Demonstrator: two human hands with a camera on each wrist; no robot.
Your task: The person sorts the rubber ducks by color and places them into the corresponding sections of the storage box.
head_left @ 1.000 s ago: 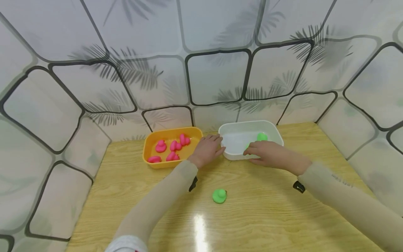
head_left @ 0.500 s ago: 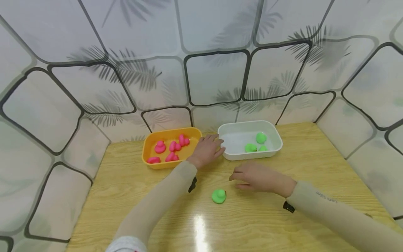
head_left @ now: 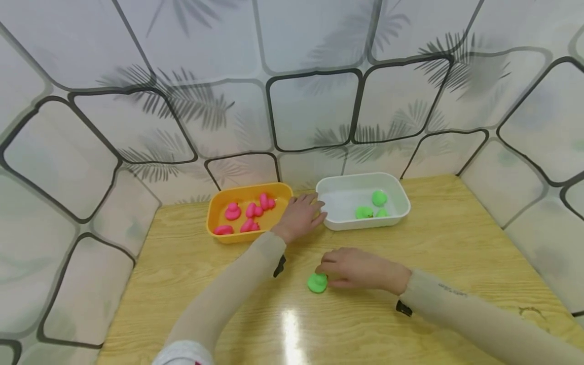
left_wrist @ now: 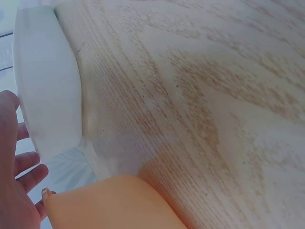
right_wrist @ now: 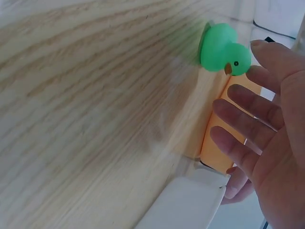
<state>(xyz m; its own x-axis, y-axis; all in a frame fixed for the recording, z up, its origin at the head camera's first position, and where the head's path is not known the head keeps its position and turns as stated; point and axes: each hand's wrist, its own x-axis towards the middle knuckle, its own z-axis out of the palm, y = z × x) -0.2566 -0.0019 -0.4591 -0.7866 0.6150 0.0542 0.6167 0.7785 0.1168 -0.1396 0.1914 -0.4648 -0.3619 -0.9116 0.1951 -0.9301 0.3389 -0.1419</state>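
Note:
A green toy duck sits upright on the wooden table in the head view. My right hand is just to its right, the fingertips at the duck's head. In the right wrist view the thumb and index finger are by the head of the duck, not closed round it; whether they touch it I cannot tell. My left hand lies between the orange tub and the white tub, fingers spread and relaxed. The left wrist view has its fingers along the rim of the white tub.
Several pink toy ducks lie in the orange tub. Three green ducks are at the right side of the white tub. Behind both tubs rises a patterned wall covering. The wooden table stretches out in front.
My right hand has come out of the white tub, leaving the green ducks in it, and moved toward the front left to the duck on the table. The left hand has stayed put.

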